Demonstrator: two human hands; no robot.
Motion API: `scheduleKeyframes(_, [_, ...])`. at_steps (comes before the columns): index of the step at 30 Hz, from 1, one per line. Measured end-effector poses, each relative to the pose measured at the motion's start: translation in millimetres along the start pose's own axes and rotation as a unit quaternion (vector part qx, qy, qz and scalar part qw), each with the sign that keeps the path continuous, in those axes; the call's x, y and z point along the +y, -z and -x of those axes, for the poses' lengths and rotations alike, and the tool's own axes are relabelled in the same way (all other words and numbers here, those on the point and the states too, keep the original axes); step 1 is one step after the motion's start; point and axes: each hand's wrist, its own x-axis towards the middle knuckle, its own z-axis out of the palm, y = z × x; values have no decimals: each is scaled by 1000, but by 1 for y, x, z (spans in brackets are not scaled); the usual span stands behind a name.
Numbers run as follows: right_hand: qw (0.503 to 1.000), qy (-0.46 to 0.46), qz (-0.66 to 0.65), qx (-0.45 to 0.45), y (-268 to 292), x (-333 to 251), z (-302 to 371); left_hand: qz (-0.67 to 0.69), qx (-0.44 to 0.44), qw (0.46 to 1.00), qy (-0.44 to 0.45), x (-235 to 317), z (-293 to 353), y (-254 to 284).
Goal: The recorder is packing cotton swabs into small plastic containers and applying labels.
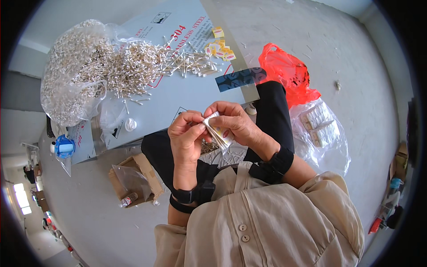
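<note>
A small clear packet of cotton swabs [222,137] with a yellow-and-white label inside is held over my lap. My left hand [186,135] pinches its upper left edge between thumb and fingers. The fingers of my right hand [238,123] are closed round its upper right side, thumb across the front. Beyond my hands, a large heap of loose cotton swabs [138,62] spills over the table from a big clear bag [66,71]. Small yellow label cards [220,49] lie at the heap's right end. Whether the packet's mouth is sealed cannot be made out.
The sheet-topped table [169,104] carries a small white round container [130,124] and a dark blue strip [238,79] at its right edge. Right of my knee are a red plastic bag [284,71] and a clear bag of bundled packets [320,127]. A cardboard box [153,180] sits lower left.
</note>
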Motion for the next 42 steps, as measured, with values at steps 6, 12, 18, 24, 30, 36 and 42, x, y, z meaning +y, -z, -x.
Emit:
scheduleKeyframes(6, [1000,-8,0,7,-1,2,-2,-41,11,999,-18,2,1,-4])
scheduleKeyframes(12, [999,-8,31,17,-3,-3,0,-107,-3,993,-50,4,0,-3])
scheduleKeyframes(18, [995,-9,95,7,-7,-10,5,-146,-10,989,-20,7,0,0])
scheduleKeyframes(24, [976,31,216,10,-9,-9,8,-146,17,989,25,12,0,-5])
scheduleKeyframes(30, [965,44,258,25,-10,-5,8,-213,35,976,8,7,0,-7])
scheduleKeyframes(36, [952,62,301,7,-9,-6,8,-239,32,970,-11,11,1,-5])
scheduleKeyframes(42, [946,64,318,-5,-7,-7,10,-274,45,960,27,12,2,-6])
